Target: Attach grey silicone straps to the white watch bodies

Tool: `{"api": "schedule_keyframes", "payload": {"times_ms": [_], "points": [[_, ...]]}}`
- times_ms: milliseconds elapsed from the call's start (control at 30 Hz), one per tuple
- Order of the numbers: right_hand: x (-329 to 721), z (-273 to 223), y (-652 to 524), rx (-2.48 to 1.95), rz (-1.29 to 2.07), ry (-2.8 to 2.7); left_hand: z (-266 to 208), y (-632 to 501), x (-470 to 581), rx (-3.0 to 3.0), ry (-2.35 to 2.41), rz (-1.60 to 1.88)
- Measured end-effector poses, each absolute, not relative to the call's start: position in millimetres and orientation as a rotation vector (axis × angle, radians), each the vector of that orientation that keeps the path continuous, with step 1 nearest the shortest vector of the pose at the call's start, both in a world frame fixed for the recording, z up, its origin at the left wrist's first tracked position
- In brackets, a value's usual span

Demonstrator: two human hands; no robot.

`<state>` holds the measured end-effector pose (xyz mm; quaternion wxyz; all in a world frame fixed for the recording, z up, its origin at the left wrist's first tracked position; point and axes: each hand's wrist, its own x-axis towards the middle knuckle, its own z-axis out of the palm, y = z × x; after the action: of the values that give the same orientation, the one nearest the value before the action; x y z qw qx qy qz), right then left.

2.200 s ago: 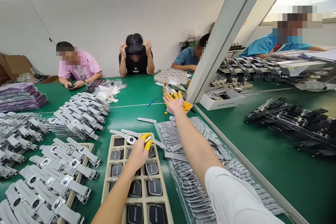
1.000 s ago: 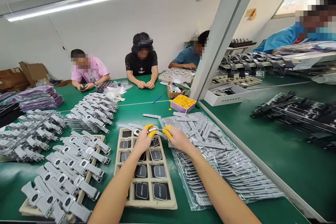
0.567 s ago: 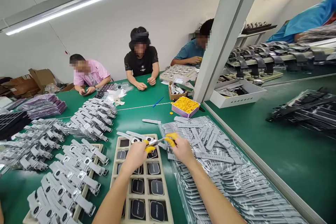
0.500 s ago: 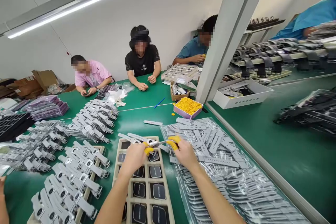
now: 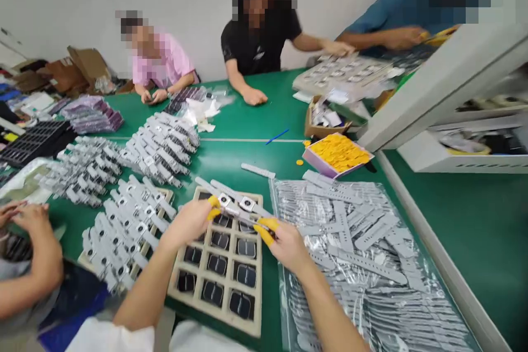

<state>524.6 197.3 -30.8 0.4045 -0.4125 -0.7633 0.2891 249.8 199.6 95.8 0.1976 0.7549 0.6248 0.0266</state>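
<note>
Above the far end of a beige tray (image 5: 251, 316), the left hand (image 5: 187, 223) and the right hand (image 5: 284, 242) pinch a grey watch with its strap (image 5: 237, 206) between them, each grip closed on one end, so the piece hangs level. Yellow finger cots (image 5: 264, 229) cover the fingertips, likely to keep prints off. Black watch bodies (image 5: 214, 264) fill the tray's pockets. Toward the counter's (image 5: 462, 220) right edge, loose grey straps (image 5: 355, 236) lie on a plastic bag; a pink box (image 5: 317, 168) beyond holds spare yellow cots.
</note>
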Motion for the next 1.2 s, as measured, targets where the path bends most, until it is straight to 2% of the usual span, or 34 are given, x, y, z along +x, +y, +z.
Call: {"api": "schedule_keyframes", "payload": {"times_ms": [133, 300, 567, 733, 833, 900, 967, 1200], "points": [[518, -39, 191, -1.096, 0.796, -2.070, 96, 210, 229, 2.161, 1.669, -0.047], [511, -41, 185, -1.041, 0.834, -2.167, 94, 227, 203, 2.099, 1.636, -0.025], [519, -45, 188, -1.060, 0.854, -1.972, 81, 286, 170, 1.858, 1.686, -0.243], [525, -45, 193, -1.115, 0.835, -1.863, 78, 291, 167, 1.950, 1.841, -0.160], [527, -42, 195, -1.144, 0.822, -1.819, 72, 256, 183, 2.036, 1.983, 0.077], [528, -40, 197, -1.176, 0.793, -1.787, 61, 220, 201, 2.021, 2.045, 0.529], [529, -38, 199, -1.197, 0.762, -1.750, 44, 184, 221, 2.034, 1.976, 0.823], [530, -64, 210, -1.330, 0.697, -1.550, 0, 144, 257, 1.987, 1.718, 1.222]]}}
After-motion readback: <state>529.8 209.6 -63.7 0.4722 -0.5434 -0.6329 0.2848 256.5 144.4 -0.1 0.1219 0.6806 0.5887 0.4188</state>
